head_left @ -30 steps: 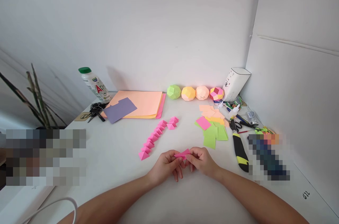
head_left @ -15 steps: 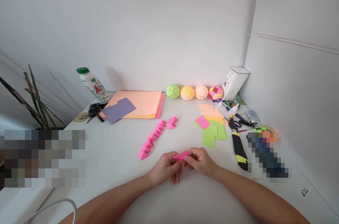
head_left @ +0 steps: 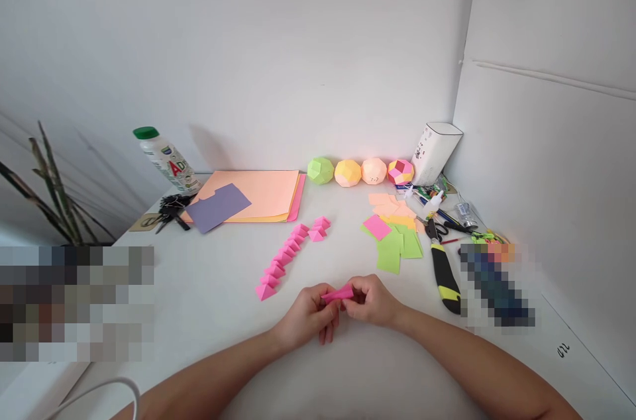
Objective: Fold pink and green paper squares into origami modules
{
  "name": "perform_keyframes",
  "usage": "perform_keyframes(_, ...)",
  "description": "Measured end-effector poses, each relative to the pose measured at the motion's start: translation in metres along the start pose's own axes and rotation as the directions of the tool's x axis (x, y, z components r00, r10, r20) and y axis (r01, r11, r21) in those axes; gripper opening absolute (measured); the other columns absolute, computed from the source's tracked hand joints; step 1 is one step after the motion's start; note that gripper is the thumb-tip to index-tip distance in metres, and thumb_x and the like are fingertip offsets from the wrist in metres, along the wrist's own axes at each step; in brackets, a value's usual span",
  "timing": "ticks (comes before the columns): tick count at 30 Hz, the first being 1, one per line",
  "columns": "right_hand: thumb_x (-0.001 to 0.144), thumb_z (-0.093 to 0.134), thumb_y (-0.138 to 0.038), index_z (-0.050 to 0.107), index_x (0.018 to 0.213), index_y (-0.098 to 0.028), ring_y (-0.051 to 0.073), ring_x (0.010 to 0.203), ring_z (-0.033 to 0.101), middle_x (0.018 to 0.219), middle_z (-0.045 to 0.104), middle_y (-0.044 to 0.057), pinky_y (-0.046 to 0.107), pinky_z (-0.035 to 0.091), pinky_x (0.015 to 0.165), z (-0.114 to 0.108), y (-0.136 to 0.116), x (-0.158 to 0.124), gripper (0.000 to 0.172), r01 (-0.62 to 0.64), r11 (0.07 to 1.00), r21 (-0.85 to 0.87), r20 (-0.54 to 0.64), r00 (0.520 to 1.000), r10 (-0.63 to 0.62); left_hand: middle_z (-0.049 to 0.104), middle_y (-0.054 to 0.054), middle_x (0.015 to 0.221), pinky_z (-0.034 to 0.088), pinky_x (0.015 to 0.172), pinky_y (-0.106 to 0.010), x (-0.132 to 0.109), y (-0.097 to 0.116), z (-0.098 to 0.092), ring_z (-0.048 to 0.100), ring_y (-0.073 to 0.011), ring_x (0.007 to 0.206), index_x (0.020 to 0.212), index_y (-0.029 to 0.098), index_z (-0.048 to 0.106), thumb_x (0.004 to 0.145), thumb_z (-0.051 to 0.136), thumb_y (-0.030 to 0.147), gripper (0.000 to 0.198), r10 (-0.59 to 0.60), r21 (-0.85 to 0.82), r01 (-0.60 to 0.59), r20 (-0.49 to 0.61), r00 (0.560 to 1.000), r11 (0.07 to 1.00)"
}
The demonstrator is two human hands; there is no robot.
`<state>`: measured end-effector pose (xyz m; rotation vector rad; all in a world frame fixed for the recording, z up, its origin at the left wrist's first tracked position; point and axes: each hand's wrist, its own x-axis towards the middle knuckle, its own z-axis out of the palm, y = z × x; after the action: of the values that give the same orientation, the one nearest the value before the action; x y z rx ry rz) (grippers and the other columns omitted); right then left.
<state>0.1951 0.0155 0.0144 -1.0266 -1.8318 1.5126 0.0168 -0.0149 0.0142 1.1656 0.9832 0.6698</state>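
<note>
The folded paper [head_left: 338, 294] is pink, the rightmost ball [head_left: 401, 172] patched pink, yellow and dark red.

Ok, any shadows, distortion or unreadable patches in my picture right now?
Head view: bottle casts a soft shadow on the wall. Head view: bottle and white container lean outward, probably lens distortion. Head view: pixelated patches left and right hide detail; pink paper small, folds unclear.
</note>
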Motion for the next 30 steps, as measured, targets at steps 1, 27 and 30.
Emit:
perform_keyframes(1,0.066,0.053,-0.011,0.057,0.065,-0.016,0.007,0.045,0.035,0.051,0.046,-0.006,0.019,0.027,0.040,0.000,0.000,0.000,0.006,0.003,1.000,-0.005,0.004,1.000,-0.003,0.059,0.004,0.058,0.040,0.036,-0.020,0.000,0.001,0.000,0.057,-0.0110,0.040,0.078,0.017,0.051,0.079,0.054,0.034,0.017,-0.002,0.005,0.002,0.000,1.000,1.000)
perform_keyframes(27,0.082,0.054,-0.027,0.060,0.076,-0.015,0.010,0.055,0.047,0.063,0.053,-0.001,0.021,0.038,0.049,-0.006,0.004,0.000,0.015,0.013,0.999,0.053,0.057,0.998,-0.016,0.061,0.002,0.057,0.040,0.032,-0.019,0.002,0.007,-0.003,0.058,-0.0123,0.038,0.075,0.017,0.048,0.076,0.059,0.045,0.030,-0.047,-0.061,0.048,0.021,0.999,0.997)
perform_keyframes(30,0.080,0.055,-0.024,0.058,0.074,-0.015,0.010,0.056,0.049,0.067,0.056,0.000,0.022,0.041,0.050,-0.007,0.004,-0.001,0.011,-0.041,0.989,0.142,0.022,0.999,0.038,0.060,0.002,0.056,0.041,0.032,-0.020,0.002,0.005,-0.003,0.058,-0.0123,0.037,0.075,0.017,0.047,0.077,0.057,0.045,0.030,-0.037,-0.066,0.038,0.016,0.999,0.997)
